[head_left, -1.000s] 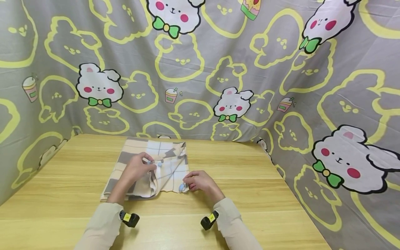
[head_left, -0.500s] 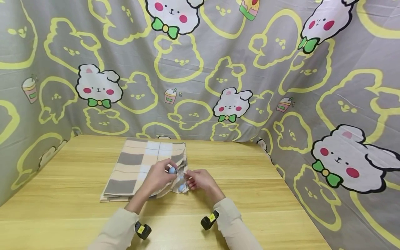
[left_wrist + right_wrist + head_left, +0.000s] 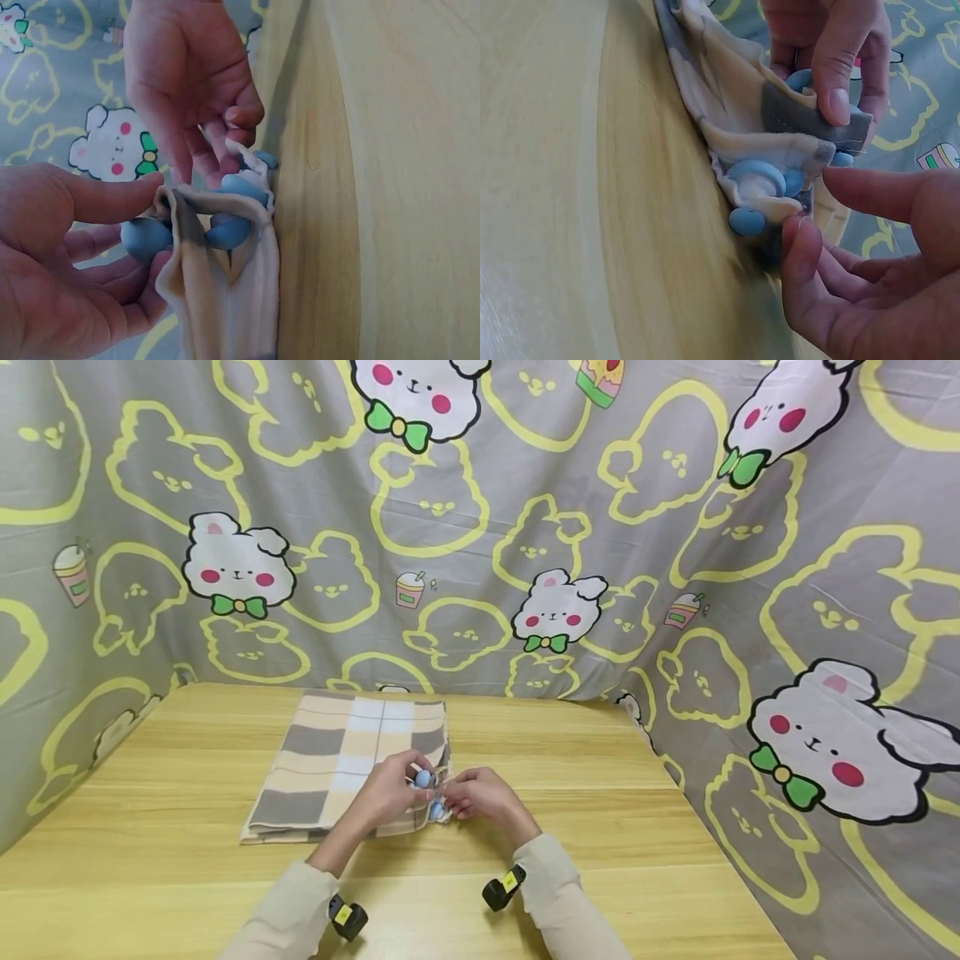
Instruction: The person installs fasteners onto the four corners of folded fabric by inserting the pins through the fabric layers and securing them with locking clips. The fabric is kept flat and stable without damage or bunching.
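Observation:
A folded plaid cloth [image 3: 300,768] in beige, grey and white lies on the table. Rounded light-blue fasteners [image 3: 241,187] sit along its near right corner and edge. My left hand [image 3: 390,789] pinches the upper layer's edge at a blue knob [image 3: 146,238], drawn over toward the right corner. My right hand [image 3: 480,793] pinches the lower layer's corner beside a ring-shaped blue fastener [image 3: 757,178]. Between the layers, another blue piece [image 3: 229,233] shows in the left wrist view. Fingers partly hide how the fasteners fit.
The wooden table [image 3: 600,827] spreads around the cloth. A grey curtain [image 3: 465,552] with cartoon bunnies hangs at the back and sides. Black cameras, the left one [image 3: 347,918] and the right one [image 3: 502,889], sit on the wrists.
My left hand has carried the upper layer's edge rightward and a little nearer, laying the folded-back flap flat and meeting my right hand. The right hand stays at the corner.

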A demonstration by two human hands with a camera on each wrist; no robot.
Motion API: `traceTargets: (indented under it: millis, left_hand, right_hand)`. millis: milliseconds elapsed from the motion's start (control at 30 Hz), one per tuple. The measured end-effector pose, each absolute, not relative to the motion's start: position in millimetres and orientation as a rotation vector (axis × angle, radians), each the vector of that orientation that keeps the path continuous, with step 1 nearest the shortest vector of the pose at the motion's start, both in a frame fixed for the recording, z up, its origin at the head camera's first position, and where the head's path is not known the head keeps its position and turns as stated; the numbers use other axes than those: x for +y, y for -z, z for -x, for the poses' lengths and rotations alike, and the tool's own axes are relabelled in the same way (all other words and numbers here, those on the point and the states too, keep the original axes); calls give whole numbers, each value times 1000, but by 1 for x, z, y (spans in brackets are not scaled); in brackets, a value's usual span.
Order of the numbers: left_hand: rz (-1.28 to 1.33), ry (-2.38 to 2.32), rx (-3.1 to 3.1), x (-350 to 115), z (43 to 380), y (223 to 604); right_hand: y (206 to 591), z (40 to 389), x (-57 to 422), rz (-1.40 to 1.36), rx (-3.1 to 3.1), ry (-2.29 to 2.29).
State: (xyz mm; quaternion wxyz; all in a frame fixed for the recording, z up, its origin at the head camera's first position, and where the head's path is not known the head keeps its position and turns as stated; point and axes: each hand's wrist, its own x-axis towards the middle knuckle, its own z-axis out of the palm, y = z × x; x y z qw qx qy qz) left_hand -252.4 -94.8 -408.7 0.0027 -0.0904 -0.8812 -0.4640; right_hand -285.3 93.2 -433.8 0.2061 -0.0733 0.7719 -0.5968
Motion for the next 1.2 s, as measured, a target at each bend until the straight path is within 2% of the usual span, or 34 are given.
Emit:
traceTargets:
  millis: [767,1200]
  left_hand:
    - [292,1589,-2852,-103,253,406]
    - [308,1606,-2842,-103,255,407]
  right_hand:
    - [433,283,91,283,2238,1564]
    - [434,283,90,236,2223,1606]
